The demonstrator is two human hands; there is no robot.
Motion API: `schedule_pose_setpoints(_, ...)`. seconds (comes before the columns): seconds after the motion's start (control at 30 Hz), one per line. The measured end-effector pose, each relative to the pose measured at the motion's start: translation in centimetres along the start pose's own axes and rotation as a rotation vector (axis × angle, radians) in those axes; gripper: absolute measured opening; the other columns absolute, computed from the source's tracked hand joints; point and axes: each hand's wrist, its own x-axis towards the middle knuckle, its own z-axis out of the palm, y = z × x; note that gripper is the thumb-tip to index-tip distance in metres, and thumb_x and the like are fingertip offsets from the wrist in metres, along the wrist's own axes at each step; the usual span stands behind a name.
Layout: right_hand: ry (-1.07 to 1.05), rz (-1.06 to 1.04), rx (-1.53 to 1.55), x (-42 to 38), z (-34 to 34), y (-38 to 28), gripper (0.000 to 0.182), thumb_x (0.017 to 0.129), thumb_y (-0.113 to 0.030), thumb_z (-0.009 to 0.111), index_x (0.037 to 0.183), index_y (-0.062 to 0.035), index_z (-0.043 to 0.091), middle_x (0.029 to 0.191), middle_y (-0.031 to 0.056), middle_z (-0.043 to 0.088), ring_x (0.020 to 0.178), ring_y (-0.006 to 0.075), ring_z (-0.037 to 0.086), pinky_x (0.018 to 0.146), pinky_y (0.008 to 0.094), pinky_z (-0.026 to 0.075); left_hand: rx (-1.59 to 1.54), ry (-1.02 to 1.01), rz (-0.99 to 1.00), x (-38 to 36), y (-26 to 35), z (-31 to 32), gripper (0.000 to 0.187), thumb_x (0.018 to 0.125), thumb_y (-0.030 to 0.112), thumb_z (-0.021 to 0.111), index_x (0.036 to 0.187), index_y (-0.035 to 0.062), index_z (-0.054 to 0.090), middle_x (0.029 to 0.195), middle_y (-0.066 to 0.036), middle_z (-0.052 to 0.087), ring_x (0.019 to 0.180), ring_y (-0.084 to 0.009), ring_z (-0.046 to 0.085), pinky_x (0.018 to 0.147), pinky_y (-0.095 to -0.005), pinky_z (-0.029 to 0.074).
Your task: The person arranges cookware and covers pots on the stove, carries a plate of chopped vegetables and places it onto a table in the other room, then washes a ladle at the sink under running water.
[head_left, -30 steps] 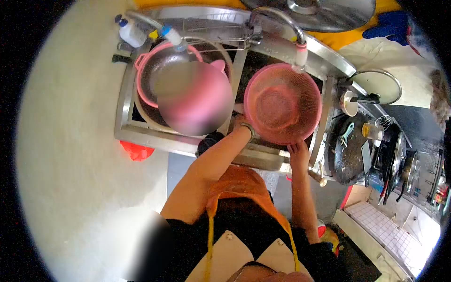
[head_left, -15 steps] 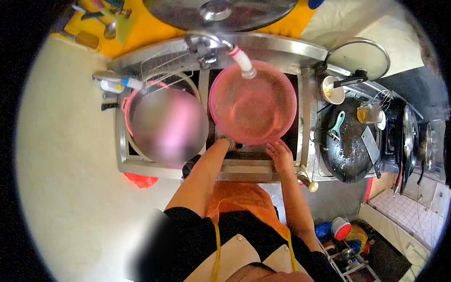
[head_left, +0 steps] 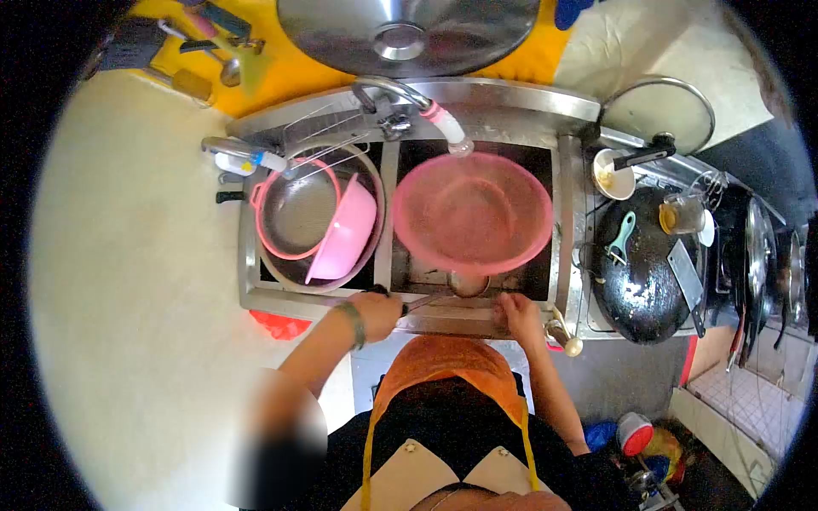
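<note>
My left hand (head_left: 377,317) is closed around the dark handle of a ladle (head_left: 469,283) at the sink's front edge. The ladle's round bowl lies to the right, just below the near rim of a pink mesh basin (head_left: 473,255). That basin sits in the right sink bowl under the faucet (head_left: 447,126) and looks tilted. My right hand (head_left: 518,317) rests at the front sink edge with its fingers curled, apart from the basin. Whether anything is in those fingers is hidden.
The left sink bowl holds a large metal basin (head_left: 372,243), a pink-rimmed strainer (head_left: 298,209) and a tilted pink basin (head_left: 345,234). A wire rack (head_left: 324,140) hangs behind. On the right stand a black wok (head_left: 639,289) with a cleaver (head_left: 684,277) and peeler (head_left: 625,234), and a white bowl (head_left: 612,175).
Both hands have come away from the pink mesh basin toward the front edge. My left hand has taken hold of the ladle handle. The basin's outline has become flatter, and the view has shifted slightly.
</note>
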Motion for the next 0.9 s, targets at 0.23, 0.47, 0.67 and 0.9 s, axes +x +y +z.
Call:
schedule_pose_setpoints(0.23, 0.200, -0.501, 0.054, 0.6, 0.3, -12.7, 0.023, 0.088, -0.018, 0.053, 0.083, 0.0035, 0.058, 0.072, 0.0064, 0.060, 0.066, 0.0117, 0.058, 0.056, 0.0251, 0.045, -0.225, 0.128, 0.078, -13.4, -4.0, -1.7, 0.034, 0.083, 0.024, 0.054, 0.109, 0.0054, 0.042, 0.076, -0.018, 0.060, 0.068, -0.0350, 0.060, 0.060, -0.0435, 0.047)
schedule_pose_setpoints(0.47, 0.407, -1.110, -0.493, 19.2, 6.9, -23.2, 0.036, 0.086, -0.019, 0.050, 0.115, 0.0009, 0.050, 0.105, 0.0204, 0.058, 0.101, 0.0358, 0.053, 0.084, 0.0397, 0.045, -0.854, 0.223, 0.055, -13.5, -5.4, 3.5, 0.043, 0.087, 0.023, 0.053, 0.123, 0.0085, 0.037, 0.064, -0.004, 0.049, 0.047, -0.0129, 0.047, 0.043, -0.0266, 0.038)
schedule_pose_setpoints(0.67, 0.130, -0.913, -0.827, 25.5, 8.1, -26.2, 0.039, 0.086, -0.020, 0.048, 0.120, -0.0007, 0.047, 0.128, 0.0194, 0.042, 0.115, 0.0294, 0.045, 0.095, 0.0366, 0.038, -1.342, 0.276, 0.064, -6.8, -3.2, 6.7, 0.043, 0.088, 0.025, 0.053, 0.124, 0.0058, 0.038, 0.066, -0.003, 0.049, 0.047, -0.0128, 0.045, 0.043, -0.0268, 0.038)
schedule_pose_setpoints(0.9, -0.170, -0.320, -0.198, 24.1, 4.1, -18.7, 0.042, 0.087, -0.031, 0.054, 0.118, -0.0038, 0.051, 0.110, 0.0109, 0.059, 0.097, 0.0191, 0.056, 0.081, 0.0288, 0.044, -1.144, 0.673, 0.186, 3.9, -1.8, 7.9, 0.042, 0.086, 0.023, 0.052, 0.121, 0.0039, 0.041, 0.090, -0.018, 0.056, 0.076, -0.0244, 0.057, 0.068, -0.0328, 0.045)
